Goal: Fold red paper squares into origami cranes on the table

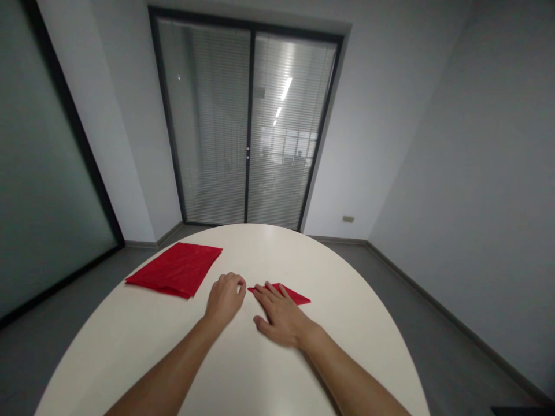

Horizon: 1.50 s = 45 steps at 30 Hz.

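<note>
A small red folded piece (295,296) with pointed ends lies on the white table (333,341). My right hand (281,318) rests flat over its left and middle part, fingers spread and thumb out to the side. Just left of its left tip is my left hand (226,296), fingers curled and thumb meeting the index finger; whether anything is pinched there is too small to tell. Farther left lies a larger stack of thin red sheets (178,269), untouched, its near edges slightly uneven.
The round table's far edge curves before a glass double door (248,127) with blinds. Grey-white walls stand on both sides, with a dark-framed glass panel (39,150) at the left. A socket (348,219) sits low on the back wall.
</note>
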Motion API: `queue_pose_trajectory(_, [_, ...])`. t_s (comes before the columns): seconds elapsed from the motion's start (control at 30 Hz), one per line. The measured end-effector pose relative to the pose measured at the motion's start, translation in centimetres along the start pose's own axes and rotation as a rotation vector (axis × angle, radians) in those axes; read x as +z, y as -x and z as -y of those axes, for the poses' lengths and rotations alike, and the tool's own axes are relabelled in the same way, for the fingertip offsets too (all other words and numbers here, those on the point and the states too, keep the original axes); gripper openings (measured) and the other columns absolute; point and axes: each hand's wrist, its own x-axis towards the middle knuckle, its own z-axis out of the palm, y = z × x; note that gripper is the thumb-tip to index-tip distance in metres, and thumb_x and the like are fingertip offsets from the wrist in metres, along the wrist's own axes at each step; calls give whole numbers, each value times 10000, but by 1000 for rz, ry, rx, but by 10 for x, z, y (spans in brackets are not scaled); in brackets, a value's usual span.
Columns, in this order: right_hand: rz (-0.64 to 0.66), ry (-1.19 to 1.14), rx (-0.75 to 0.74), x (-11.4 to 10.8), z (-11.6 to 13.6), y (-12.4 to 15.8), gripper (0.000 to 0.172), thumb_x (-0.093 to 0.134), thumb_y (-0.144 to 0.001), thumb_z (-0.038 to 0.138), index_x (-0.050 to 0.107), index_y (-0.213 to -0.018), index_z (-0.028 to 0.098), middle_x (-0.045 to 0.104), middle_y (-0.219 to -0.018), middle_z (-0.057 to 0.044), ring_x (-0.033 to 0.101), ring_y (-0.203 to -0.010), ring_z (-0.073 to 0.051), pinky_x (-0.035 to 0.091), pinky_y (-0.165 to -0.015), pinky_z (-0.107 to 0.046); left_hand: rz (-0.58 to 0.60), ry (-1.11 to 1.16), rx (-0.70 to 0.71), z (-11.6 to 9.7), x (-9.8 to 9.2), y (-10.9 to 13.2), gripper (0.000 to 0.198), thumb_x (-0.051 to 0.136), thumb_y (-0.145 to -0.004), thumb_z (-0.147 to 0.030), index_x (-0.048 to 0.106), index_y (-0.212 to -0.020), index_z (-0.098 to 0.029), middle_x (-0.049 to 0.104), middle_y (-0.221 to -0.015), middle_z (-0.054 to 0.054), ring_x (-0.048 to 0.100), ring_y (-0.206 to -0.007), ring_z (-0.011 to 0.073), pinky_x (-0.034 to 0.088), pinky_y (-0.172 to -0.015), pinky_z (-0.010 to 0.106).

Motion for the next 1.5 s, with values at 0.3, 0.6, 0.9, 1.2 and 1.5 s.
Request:
queue_pose_trajectory(0.3, [49, -26, 2, -7, 8, 0, 745, 475, -892, 454, 246, -1564, 229, 213, -1636, -19, 48, -1488, -445, 33, -1178, -648, -16, 87, -4, -4, -1, 0, 176, 506, -921, -158, 676, -955, -188, 707, -1008, 65, 613, -983, 223, 463, -904, 338])
queue_pose_trajectory(0.6, [41, -54, 21, -8, 7, 0, 780, 516, -879, 448, 228, -1558, 191, 258, -1622, -90, 31, -1502, -404, 33, -1193, -600, 81, 110, 142, -7, -9, 2, 190, 518, -920, -169, 700, -958, -205, 708, -993, 57, 612, -982, 215, 462, -883, 323])
queue_pose_trajectory(0.9, [22, -61, 5, -3, -6, 1, 788, 517, -891, 492, 248, -1543, 141, 239, -1621, -138, 130, -1514, -306, 75, -1229, -488, 110, -161, 185, -23, -23, 10, 266, 453, -877, -128, 696, -984, -132, 682, -1057, 161, 596, -1064, 309, 461, -920, 441])
queue_pose_trajectory(1.2, [4, -57, 19, 2, -15, 0, 864, 497, -888, 394, 92, -1559, 30, 191, -1619, -208, 90, -1521, -279, 101, -1234, -477, 313, -25, 417, -27, 3, 26, 519, 331, -935, -175, 442, -1435, -92, 363, -1565, 152, 296, -1473, 213, 286, -1181, 424])
queue_pose_trajectory(1.5, [109, 22, 238, -5, -7, 7, 745, 273, -991, 482, 78, -1571, 57, 12, -1636, -136, -19, -1523, -264, 21, -1232, -491, 171, -149, 272, -35, 8, 31, 526, 354, -935, -224, 475, -1412, -39, 415, -1518, 210, 364, -1438, 282, 248, -1196, 482])
